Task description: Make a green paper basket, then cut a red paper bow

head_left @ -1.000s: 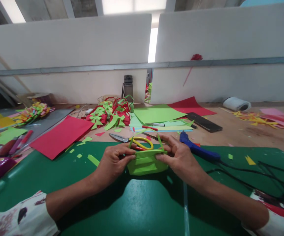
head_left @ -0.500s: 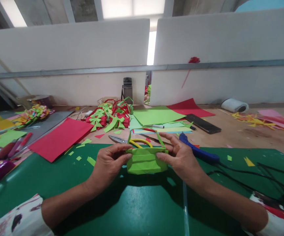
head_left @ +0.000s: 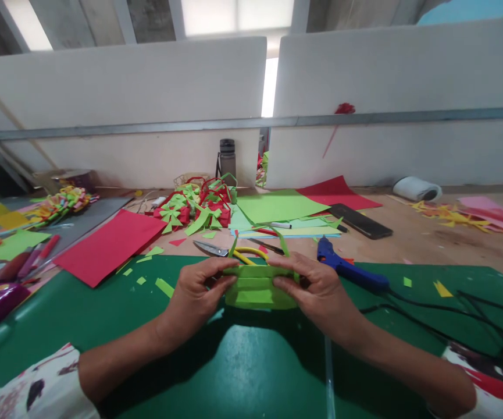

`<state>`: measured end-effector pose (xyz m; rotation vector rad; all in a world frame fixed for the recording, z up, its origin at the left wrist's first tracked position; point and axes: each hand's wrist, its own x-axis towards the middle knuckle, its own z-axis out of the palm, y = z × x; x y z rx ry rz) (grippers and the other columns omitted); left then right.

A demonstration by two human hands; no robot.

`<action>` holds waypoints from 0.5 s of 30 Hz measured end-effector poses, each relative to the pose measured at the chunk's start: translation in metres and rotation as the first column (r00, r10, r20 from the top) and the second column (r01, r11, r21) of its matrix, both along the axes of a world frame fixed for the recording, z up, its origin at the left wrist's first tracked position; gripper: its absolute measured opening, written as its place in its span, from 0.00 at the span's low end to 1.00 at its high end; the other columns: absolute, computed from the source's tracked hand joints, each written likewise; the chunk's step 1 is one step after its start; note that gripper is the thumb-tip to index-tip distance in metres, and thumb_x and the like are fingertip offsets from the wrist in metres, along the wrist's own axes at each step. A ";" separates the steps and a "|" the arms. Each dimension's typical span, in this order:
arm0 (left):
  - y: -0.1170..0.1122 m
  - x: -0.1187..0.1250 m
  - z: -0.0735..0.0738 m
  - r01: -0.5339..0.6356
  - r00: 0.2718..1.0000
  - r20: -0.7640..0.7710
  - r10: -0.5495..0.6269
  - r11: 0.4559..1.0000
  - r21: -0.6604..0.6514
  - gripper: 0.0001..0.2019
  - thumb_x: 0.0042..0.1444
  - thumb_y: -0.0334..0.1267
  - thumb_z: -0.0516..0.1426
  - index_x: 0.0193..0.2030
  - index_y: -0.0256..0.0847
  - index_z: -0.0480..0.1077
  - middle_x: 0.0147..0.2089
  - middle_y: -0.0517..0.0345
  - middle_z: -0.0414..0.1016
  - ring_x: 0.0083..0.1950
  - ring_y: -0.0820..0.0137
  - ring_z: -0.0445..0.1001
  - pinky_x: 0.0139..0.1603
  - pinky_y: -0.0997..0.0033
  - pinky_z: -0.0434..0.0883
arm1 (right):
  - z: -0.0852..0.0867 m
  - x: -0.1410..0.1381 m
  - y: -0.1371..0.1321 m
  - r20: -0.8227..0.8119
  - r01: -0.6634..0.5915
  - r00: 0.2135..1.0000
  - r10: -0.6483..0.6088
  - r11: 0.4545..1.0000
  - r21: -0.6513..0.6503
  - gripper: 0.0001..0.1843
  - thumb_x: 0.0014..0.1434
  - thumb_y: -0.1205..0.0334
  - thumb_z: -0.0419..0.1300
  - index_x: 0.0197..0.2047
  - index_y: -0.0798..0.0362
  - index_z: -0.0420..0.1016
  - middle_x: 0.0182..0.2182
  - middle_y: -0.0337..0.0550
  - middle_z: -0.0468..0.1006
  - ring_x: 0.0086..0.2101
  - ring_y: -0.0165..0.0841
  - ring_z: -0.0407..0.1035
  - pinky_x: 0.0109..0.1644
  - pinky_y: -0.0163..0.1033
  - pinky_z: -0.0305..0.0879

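Observation:
A small green paper basket (head_left: pixel 253 295) with a thin paper handle is held between my two hands over the green mat. My left hand (head_left: pixel 201 289) pinches its left upper edge between thumb and fingers. At the right upper edge, my right hand (head_left: pixel 314 286) grips it the same way, the thumb on the near face and the fingers over the top. Just behind the basket lie scissors (head_left: pixel 211 249) with yellow handles, partly hidden by it. A blue glue gun (head_left: pixel 356 271) rests to the right of my right hand.
Red baskets with green bows (head_left: pixel 190 210) are heaped behind, near a dark bottle (head_left: pixel 227 158). A red sheet (head_left: pixel 111 244) lies left, green sheets (head_left: pixel 279 205) and a phone (head_left: pixel 360 221) lie behind. The glue gun's black cable (head_left: pixel 430 314) loops right. A clear glue stick (head_left: pixel 329 372) lies in front.
My right hand has shifted left along the basket's top edge, its fingers now closed over the rim. The basket's handle shows less behind the hands. My left hand has barely moved.

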<state>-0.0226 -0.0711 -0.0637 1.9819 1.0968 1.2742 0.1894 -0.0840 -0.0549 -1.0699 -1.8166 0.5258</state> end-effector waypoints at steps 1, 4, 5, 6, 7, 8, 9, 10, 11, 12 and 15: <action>0.000 0.000 0.000 0.001 1.000 -0.031 0.000 1.000 0.023 0.10 0.51 0.30 0.58 0.39 0.37 0.76 0.35 0.54 0.80 0.33 0.70 0.76 0.33 0.76 0.71 | 0.000 0.000 0.001 0.013 0.019 1.000 -0.019 1.000 0.003 0.13 0.51 0.69 0.61 0.40 0.48 0.79 0.37 0.41 0.80 0.37 0.36 0.73 0.44 0.41 0.70; 0.001 0.001 0.000 -0.028 0.997 -0.067 0.032 0.998 0.056 0.08 0.50 0.31 0.58 0.38 0.39 0.77 0.33 0.55 0.80 0.32 0.69 0.76 0.33 0.75 0.71 | -0.002 0.000 0.001 0.035 0.052 0.998 -0.052 0.999 -0.002 0.09 0.52 0.67 0.60 0.36 0.50 0.79 0.32 0.40 0.80 0.33 0.35 0.74 0.40 0.40 0.70; 0.000 0.001 0.000 -0.042 0.997 -0.068 0.046 0.998 0.054 0.08 0.50 0.31 0.59 0.37 0.39 0.77 0.33 0.55 0.80 0.31 0.69 0.76 0.33 0.75 0.71 | -0.002 0.000 0.001 0.041 0.057 0.998 -0.056 0.998 -0.008 0.08 0.53 0.66 0.59 0.36 0.50 0.79 0.32 0.40 0.80 0.32 0.34 0.73 0.38 0.39 0.70; 0.000 0.002 0.001 -0.052 0.996 -0.065 0.056 0.997 0.049 0.07 0.50 0.31 0.59 0.36 0.39 0.77 0.32 0.55 0.80 0.31 0.69 0.76 0.33 0.75 0.72 | -0.002 0.001 0.001 0.047 0.060 0.997 -0.059 0.998 -0.010 0.08 0.54 0.66 0.59 0.36 0.50 0.79 0.31 0.40 0.80 0.31 0.34 0.73 0.37 0.38 0.70; 0.000 0.002 0.001 -0.059 0.996 -0.059 0.061 0.997 0.041 0.06 0.49 0.31 0.59 0.35 0.39 0.78 0.31 0.56 0.80 0.30 0.69 0.76 0.32 0.75 0.71 | -0.003 0.001 0.001 0.053 0.062 0.997 -0.062 0.998 -0.005 0.07 0.54 0.66 0.59 0.36 0.50 0.79 0.30 0.39 0.80 0.30 0.34 0.73 0.36 0.38 0.69; 0.000 0.002 0.001 -0.062 0.997 -0.051 0.063 0.998 0.028 0.06 0.49 0.31 0.60 0.34 0.39 0.78 0.30 0.56 0.80 0.30 0.69 0.76 0.32 0.75 0.71 | -0.003 0.001 0.001 0.060 0.064 0.996 -0.064 0.998 0.002 0.07 0.54 0.66 0.59 0.35 0.50 0.79 0.30 0.39 0.80 0.29 0.33 0.73 0.35 0.37 0.69; -0.001 0.003 0.001 -0.062 0.997 -0.040 0.063 0.998 0.013 0.06 0.48 0.31 0.60 0.33 0.38 0.78 0.30 0.56 0.80 0.30 0.69 0.76 0.31 0.75 0.71 | -0.003 0.001 0.001 0.065 0.068 0.996 -0.069 0.998 0.015 0.07 0.54 0.66 0.59 0.35 0.50 0.78 0.29 0.39 0.80 0.29 0.33 0.72 0.34 0.36 0.68; -0.001 0.003 0.001 -0.064 0.998 -0.028 0.063 0.998 -0.002 0.05 0.48 0.31 0.60 0.33 0.38 0.78 0.30 0.56 0.80 0.29 0.70 0.76 0.31 0.75 0.71 | -0.003 0.001 0.000 0.071 0.072 0.995 -0.074 0.997 0.028 0.06 0.54 0.66 0.59 0.34 0.50 0.78 0.29 0.38 0.80 0.29 0.32 0.72 0.33 0.35 0.68; -0.002 0.003 0.001 -0.066 0.998 -0.015 0.066 0.998 -0.013 0.05 0.48 0.31 0.60 0.32 0.38 0.78 0.30 0.57 0.80 0.29 0.70 0.76 0.31 0.76 0.71 | -0.003 0.001 0.000 0.076 0.077 0.994 -0.080 0.996 0.041 0.06 0.54 0.66 0.59 0.33 0.50 0.78 0.28 0.38 0.80 0.28 0.32 0.72 0.33 0.35 0.67; -0.002 0.004 0.001 -0.068 0.998 -0.006 0.068 0.997 -0.020 0.05 0.48 0.31 0.61 0.32 0.38 0.78 0.29 0.57 0.80 0.29 0.70 0.76 0.31 0.76 0.71 | -0.003 0.001 -0.001 0.080 0.082 0.993 -0.086 0.995 0.052 0.05 0.54 0.67 0.59 0.33 0.51 0.78 0.27 0.38 0.79 0.28 0.32 0.72 0.32 0.34 0.67; -0.002 0.004 0.001 -0.068 0.998 0.008 0.068 0.998 -0.007 0.03 0.48 0.31 0.61 0.30 0.39 0.78 0.29 0.56 0.80 0.29 0.70 0.75 0.31 0.75 0.71 | -0.003 0.000 -0.002 0.098 0.085 0.991 -0.093 0.993 0.079 0.05 0.55 0.67 0.59 0.31 0.51 0.76 0.25 0.37 0.78 0.26 0.31 0.70 0.30 0.34 0.65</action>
